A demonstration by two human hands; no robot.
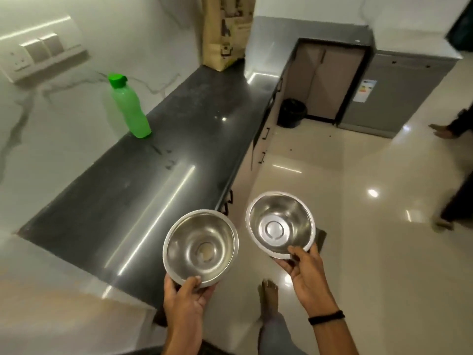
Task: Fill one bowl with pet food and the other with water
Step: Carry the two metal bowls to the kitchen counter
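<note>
The left hand (188, 293) pinches the near rim of one round stainless-steel bowl (201, 248), thumb inside and fingers under, above the front edge of the dark polished countertop (153, 175). The right hand (304, 267) holds a second matching steel bowl (280, 224) likewise over the floor, and both bowls are empty. The bowls appear light, rigid and slick, so once filled, fingers under the base would be judged safer; the capped green plastic bottle (129, 107) and tall brown printed paper bag (226, 32) stand on the countertop, well apart from them.
</note>
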